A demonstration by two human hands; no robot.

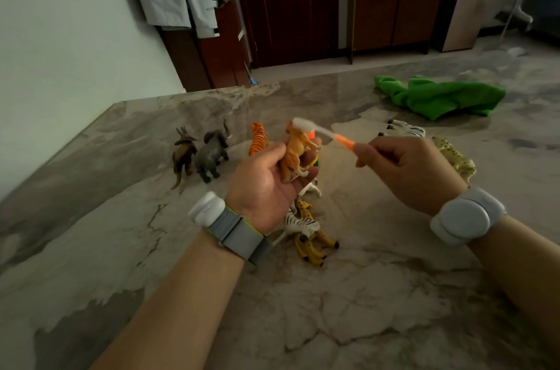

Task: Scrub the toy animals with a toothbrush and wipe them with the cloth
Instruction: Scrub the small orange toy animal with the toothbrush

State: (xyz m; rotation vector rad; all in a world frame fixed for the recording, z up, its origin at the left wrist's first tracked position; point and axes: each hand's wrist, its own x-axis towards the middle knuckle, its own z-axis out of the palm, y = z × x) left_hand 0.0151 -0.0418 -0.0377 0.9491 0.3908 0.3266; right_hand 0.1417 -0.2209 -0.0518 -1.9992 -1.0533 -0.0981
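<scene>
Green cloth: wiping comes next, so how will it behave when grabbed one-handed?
The green cloth lies crumpled in soft folds, so it will probably droop from wherever it is pinched. It looks light, likely easy to lift. Pushed across the glossy table, it may bunch up rather than slide whole.

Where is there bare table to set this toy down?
Free: the near table in front of you, and the stretch left of the antlered toy. Crowded: under your left hand, where zebra and giraffe lie, and beside the cheetah.
</scene>
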